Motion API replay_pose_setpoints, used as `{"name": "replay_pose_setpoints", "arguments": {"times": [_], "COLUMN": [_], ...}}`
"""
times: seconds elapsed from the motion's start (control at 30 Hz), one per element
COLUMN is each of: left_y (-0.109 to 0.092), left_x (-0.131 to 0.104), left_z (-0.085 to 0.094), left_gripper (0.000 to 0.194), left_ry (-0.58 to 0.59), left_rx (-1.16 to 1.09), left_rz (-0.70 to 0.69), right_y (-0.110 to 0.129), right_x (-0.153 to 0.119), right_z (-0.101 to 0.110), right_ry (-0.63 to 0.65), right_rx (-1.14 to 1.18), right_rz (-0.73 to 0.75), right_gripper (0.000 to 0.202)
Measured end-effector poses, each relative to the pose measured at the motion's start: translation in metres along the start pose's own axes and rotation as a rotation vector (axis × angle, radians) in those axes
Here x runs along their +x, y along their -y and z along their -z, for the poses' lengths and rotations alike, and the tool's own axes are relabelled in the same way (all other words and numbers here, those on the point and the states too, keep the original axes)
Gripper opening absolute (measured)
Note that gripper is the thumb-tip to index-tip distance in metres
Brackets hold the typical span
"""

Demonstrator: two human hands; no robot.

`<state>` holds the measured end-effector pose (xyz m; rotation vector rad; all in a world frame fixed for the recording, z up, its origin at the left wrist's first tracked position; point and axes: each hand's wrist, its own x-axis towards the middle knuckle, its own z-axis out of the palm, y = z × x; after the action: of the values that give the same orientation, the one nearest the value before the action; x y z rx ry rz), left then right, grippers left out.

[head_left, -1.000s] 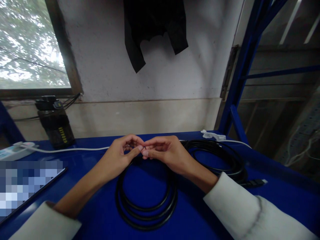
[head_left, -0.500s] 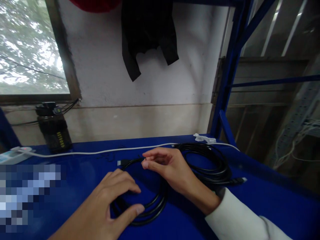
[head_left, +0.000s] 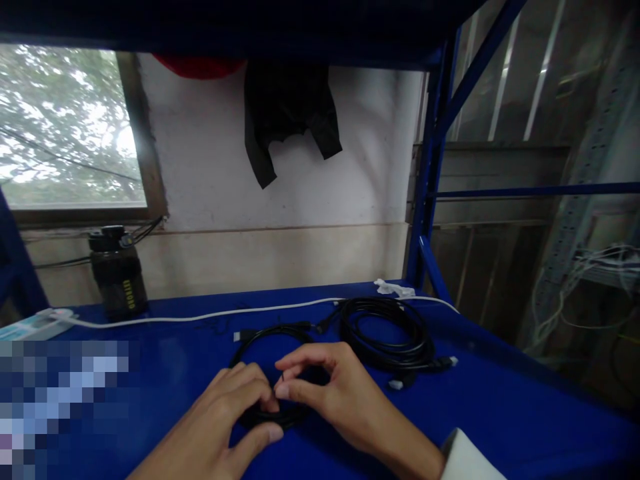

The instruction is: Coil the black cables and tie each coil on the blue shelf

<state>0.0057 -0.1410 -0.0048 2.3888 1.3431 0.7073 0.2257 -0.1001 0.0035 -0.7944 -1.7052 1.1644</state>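
We're working at a blue metal bench (head_left: pixel 170 373), with a matching rack post (head_left: pixel 425 167) standing at its back right corner, and a window (head_left: pixel 70 133) and a black garment (head_left: pixel 287 113) sitting beyond. Our right hand (head_left: pixel 330 387) is holding narrow: thumb and forefinger are coming almost tip to tip, apparently pinching a thin dark strand. Our left hand (head_left: pixel 230 413) is resting over the near side of the smaller black cable coil (head_left: pixel 293 419), fingertips toward the inside and thumb outside; we can't tell how hard it's squeezing. That coil is lying on the bench in front of us, partly under both hands. A larger black cable coil (head_left: pixel 423 343) is lying just right of and behind it. Technique, our view: we should be gathering the loops flush with the left and pinching the strand close to the cable, snug but not biting the jacket. We'd also be holding the near coil's plug (head_left: pixel 243 335) out of the bundle, at the left, so nothing is bending at its neck. A dark bottle (head_left: pixel 120 280) is standing back left, a white power strip (head_left: pixel 35 327) is lying by the left edge, and a white cord (head_left: pixel 210 313) is running across the back toward a crumpled clear plastic scrap (head_left: pixel 394 289). Writing: yellow lettering (head_left: pixel 127 295) is running along the bottle's side, too soft for us to be reading a brand; we're seeing no legible marking on cables or plug.
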Motion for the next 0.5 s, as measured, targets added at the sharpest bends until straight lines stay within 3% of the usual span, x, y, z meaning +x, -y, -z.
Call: {"name": "replay_pose_setpoints", "arguments": {"times": [0.13, 0.2, 0.37, 0.5], "left_y": [0.021, 0.027, 0.014, 0.005], "left_x": [-0.005, -0.006, -0.002, 0.001], "left_z": [-0.016, -0.021, -0.015, -0.008], "left_gripper": [0.033, 0.035, 0.020, 0.018], "left_ry": [-0.122, -0.141, -0.059, -0.025], "left_rx": [0.096, 0.119, 0.054, 0.002], "left_rz": [-0.115, -0.131, -0.102, -0.106], "right_y": [-0.001, -0.001, 0.000, 0.000], "right_x": [-0.001, -0.002, -0.002, -0.001], "right_z": [-0.001, -0.001, -0.001, -0.001], "right_ry": [0.053, 0.057, 0.060, 0.034], "right_rx": [0.032, 0.032, 0.028, 0.019], "right_rz": [-0.032, -0.033, -0.012, 0.004], "right_gripper": [0.029, 0.029, 0.027, 0.023]}}
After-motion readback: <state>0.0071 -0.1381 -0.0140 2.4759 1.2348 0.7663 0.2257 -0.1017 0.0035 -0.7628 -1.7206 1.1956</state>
